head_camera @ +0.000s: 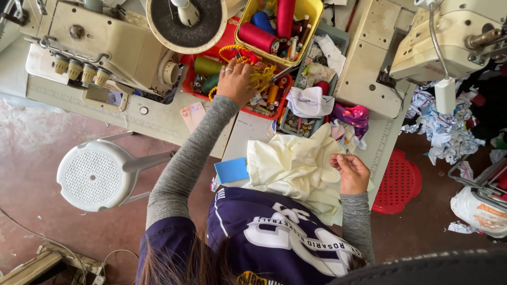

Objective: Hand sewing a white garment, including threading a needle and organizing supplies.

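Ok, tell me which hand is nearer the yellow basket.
Left. The left hand is in the red tray below the yellow basket; the right hand rests farther back on the cream cloth.

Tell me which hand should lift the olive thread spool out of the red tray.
Left. The left hand is over the red tray, on the yellow cord beside the olive spool. The right hand is curled at the cream fabric, far from the tray.

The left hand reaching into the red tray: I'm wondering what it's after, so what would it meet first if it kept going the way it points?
The left hand points up the picture, into the red tray. Its fingers already touch a tangle of yellow and orange cord; just beyond lies an olive thread cone, though depth is uncertain.
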